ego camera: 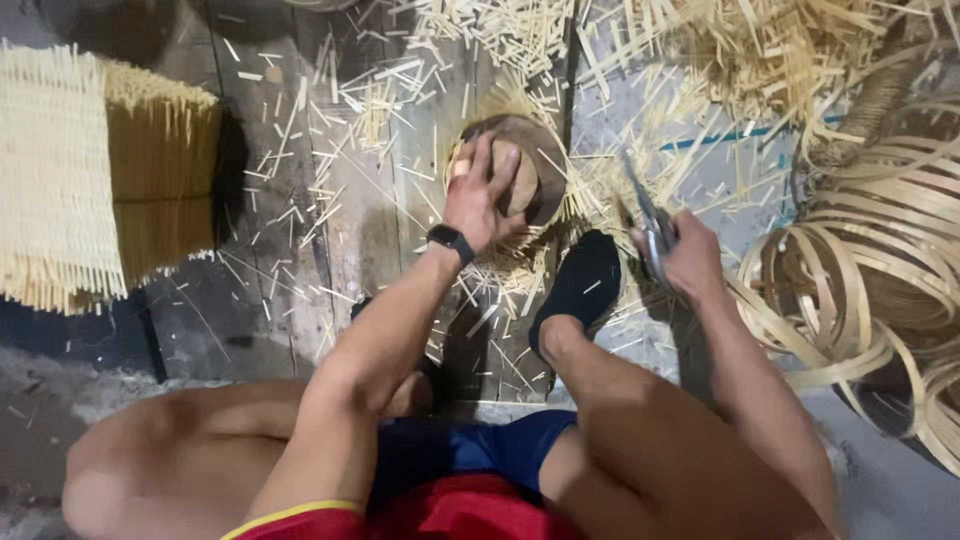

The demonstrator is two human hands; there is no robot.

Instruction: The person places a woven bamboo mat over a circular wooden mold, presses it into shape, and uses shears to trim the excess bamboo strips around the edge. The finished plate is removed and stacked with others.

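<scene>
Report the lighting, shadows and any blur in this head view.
Head view: dim, soft light; the woven stack throws a dark shadow to its right; the right hand and its metal tool are motion-smeared; the left hand on the round wooden block is sharper; edges bow slightly.

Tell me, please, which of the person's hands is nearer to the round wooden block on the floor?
Left. The left hand rests on the round wooden block, fingers across its top. The right hand is off to the block's right, apart from it, gripping metal shears.

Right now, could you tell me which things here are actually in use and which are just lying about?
In use:
- left hand pressing on the round wooden block
- right hand gripping metal shears

Lying about:
- woven mat
- bundle of sticks
- coiled strips
- scattered offcuts
</scene>
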